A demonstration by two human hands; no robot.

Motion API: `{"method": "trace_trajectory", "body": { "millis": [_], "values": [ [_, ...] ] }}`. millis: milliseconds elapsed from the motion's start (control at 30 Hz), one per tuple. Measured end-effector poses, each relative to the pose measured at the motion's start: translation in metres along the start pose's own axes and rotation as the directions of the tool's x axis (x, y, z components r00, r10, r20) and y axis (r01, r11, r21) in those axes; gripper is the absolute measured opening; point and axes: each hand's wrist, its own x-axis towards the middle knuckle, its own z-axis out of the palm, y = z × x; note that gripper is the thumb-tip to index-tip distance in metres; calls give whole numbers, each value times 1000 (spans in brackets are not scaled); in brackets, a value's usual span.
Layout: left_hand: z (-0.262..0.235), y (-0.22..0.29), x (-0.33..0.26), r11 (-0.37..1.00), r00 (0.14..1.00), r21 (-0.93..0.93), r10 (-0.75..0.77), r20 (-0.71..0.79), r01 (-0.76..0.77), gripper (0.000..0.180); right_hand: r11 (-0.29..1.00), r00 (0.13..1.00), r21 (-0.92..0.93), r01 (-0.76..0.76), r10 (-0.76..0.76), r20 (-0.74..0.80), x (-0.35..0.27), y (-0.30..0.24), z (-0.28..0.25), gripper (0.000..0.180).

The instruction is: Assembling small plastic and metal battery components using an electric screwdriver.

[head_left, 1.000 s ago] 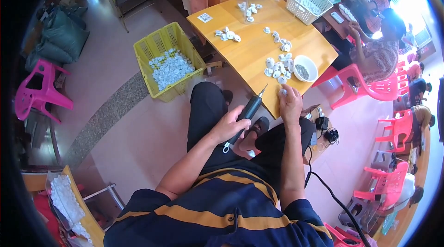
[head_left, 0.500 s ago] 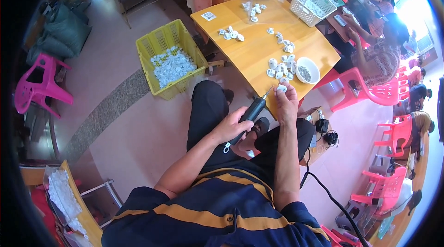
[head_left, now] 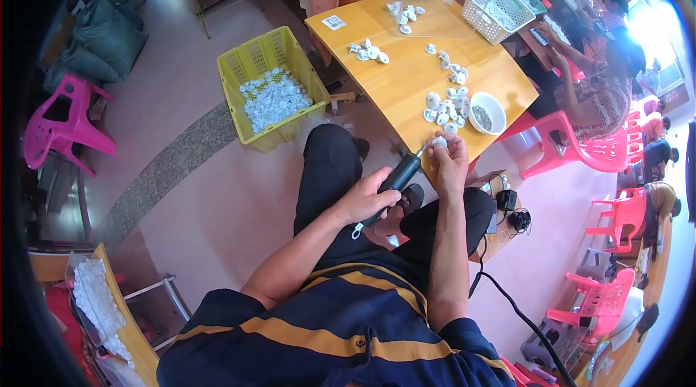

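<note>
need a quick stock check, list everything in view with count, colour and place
Tool: 1, black, centre
Held part: 1, white, table's near edge
Table: 1, yellow-brown, ahead
Loose parts: many, white, on table
Bowl: 1, white, table's right side
Baskets: 2, white and green, table's far right
Crate: 1, yellow, floor left of table
Chairs: several, pink, left and right
Sacks: several, green, far left
Other people: several, clothing varied, right
Left grip: 1, bare, around tool
Right grip: 1, bare, on held part
</note>
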Motion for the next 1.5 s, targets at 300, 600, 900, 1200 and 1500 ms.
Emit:
{"method": "trace_trajectory", "body": {
  "millis": [300,600,900,1200,1500],
  "values": [
    [-1,2,-1,998,999,46,-39,9,39,41,989,999,144,-33,38,-27,-2,-1,5,12],
    [1,1,-1,995,997,64,-74,-3,74,36,996,1000,92,10,-9,-7,-2,8,3,22],
    [2,0,0,994,995,52,-97,1,97,38,1000,999,-10,26,-26,-22,-2,11,4,18],
    [1,-2,0,994,996,61,-87,-11,88,31,999,999,-24,46,-46,-22,-4,10,8,13],
    [1,-1,0,995,997,65,-78,-7,78,25,997,998,-55,50,-52,-22,-5,9,9,13]
  ]
}}
